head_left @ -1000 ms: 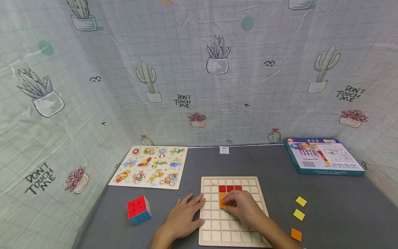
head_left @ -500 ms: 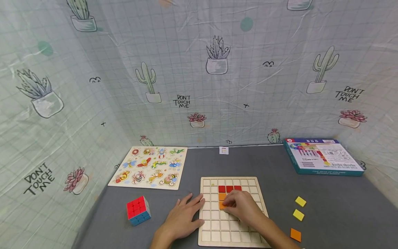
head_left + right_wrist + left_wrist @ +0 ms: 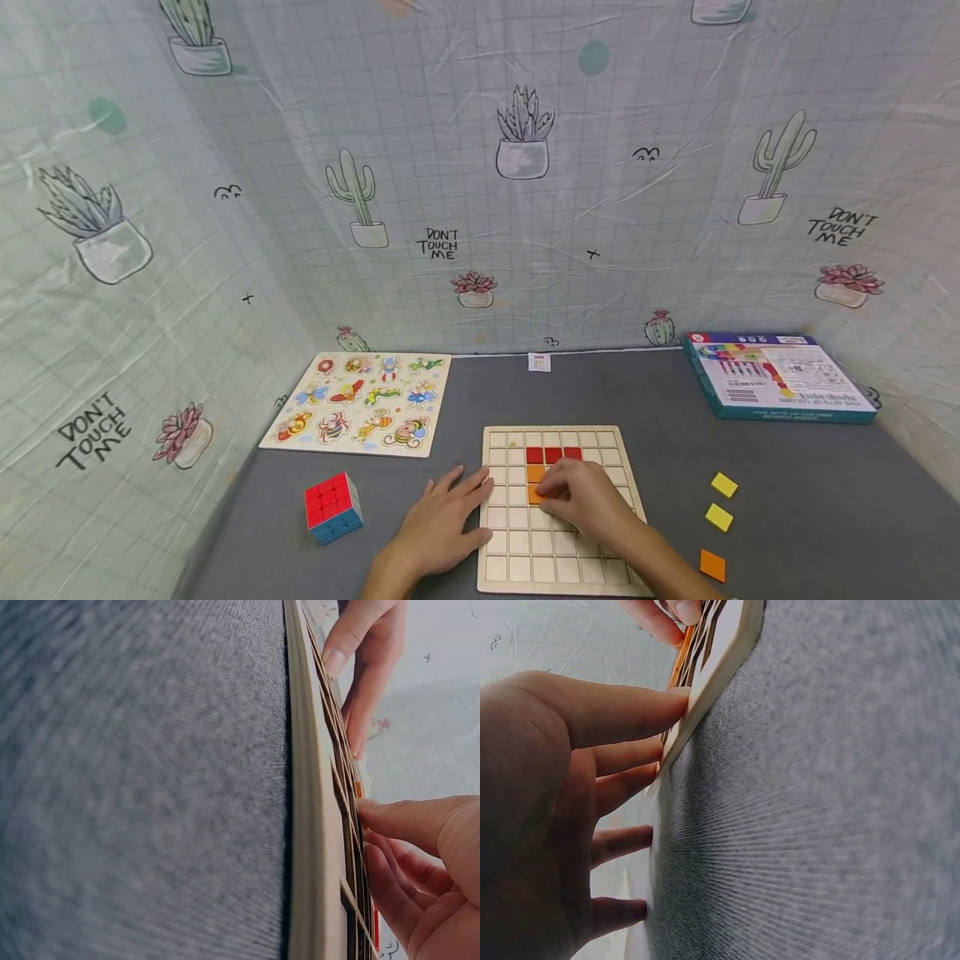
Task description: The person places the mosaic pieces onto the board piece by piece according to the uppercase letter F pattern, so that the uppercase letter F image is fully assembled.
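A person's 2 bare hands work at a pale wooden board (image 3: 519, 569) on a grey table (image 3: 615, 400), seen from the head. Take the board as the middle of the clock.

The left hand (image 3: 438, 525) rests at 9 o'clock, fingers spread apart; its thumb and nearest fingertips touch the board's rim. The right hand (image 3: 588, 496) reaches in from 5 o'clock, thumb and fingers bent towards each other, their tips at the lower of 2 orange tiles (image 3: 536, 474) set in the grid. Whether they pinch that tile or only press it, I cannot tell. The hands are apart from each other.

Just above the orange tiles, towards 12 o'clock, 3 red tiles (image 3: 552, 456) sit side by side in a row. The upper orange tile lies directly below the leftmost red.

Off the board, 2 yellow tiles (image 3: 722, 502) lie at 3 o'clock, with 1 loose orange square (image 3: 712, 565) nearer 4. A cube (image 3: 333, 507), red on top and blue on its front, is at 9, beyond the left hand. An insect puzzle (image 3: 360, 404) lies at 10, a flat box (image 3: 780, 375) at 2. Behind hangs a cactus-print curtain (image 3: 420, 108).
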`<act>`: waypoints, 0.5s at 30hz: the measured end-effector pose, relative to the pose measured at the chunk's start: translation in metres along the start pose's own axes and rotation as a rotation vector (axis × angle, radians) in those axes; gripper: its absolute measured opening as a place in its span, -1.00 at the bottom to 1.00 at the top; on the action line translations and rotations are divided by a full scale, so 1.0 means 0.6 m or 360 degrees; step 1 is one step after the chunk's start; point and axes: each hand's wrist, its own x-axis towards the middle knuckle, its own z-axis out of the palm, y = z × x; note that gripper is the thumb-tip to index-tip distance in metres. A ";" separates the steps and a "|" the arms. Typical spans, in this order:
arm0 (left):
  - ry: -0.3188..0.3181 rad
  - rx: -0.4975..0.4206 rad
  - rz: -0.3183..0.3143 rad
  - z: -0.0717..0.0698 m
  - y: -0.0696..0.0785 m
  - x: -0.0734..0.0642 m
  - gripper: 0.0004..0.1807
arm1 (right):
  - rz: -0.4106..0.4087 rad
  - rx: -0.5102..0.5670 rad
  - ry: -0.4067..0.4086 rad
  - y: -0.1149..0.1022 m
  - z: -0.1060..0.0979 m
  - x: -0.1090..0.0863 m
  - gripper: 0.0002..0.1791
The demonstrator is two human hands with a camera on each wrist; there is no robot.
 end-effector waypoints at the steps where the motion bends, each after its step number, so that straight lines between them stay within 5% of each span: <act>1: 0.0000 0.0003 0.0000 0.000 0.000 0.000 -0.28 | -0.0002 0.0001 -0.0002 0.000 0.000 0.000 -0.85; 15: -0.0017 0.0017 0.0017 0.001 -0.001 0.000 -0.27 | -0.0034 0.0099 -0.0076 0.001 -0.012 -0.002 -0.85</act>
